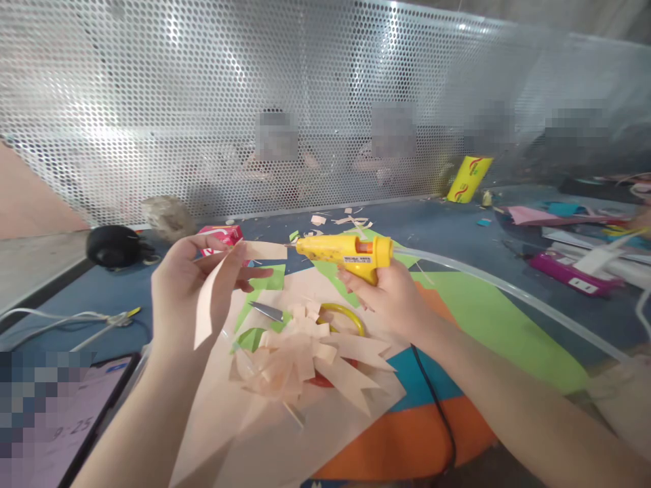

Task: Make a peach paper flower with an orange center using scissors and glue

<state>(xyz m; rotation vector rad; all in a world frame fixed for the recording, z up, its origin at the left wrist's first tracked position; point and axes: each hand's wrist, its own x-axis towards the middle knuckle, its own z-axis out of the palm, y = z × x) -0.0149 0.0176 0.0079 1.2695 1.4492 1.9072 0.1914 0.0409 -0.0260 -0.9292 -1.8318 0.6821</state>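
Between the thumb and fingers of my left hand (196, 285) is a pale peach paper strip (204, 308), one end hanging down and the other reaching right. My right hand (389, 291) grips a yellow glue gun (330, 249) by its handle. The nozzle points left and meets or nearly meets the strip's right end; I cannot tell if they touch. Below both hands lies a peach paper bow (300, 346) with looped and notched strips. Scissors (343, 312) lie partly under it, their blade and yellow handle showing.
Peach, green (488, 312), blue and orange sheets (397, 440) overlap on the dark table. A black cord (437, 400) crosses them. A phone (96, 413) is at the left, a yellow roll (468, 179) and a purple case (574, 271) at the right. A perforated metal screen (325, 74) stands behind.
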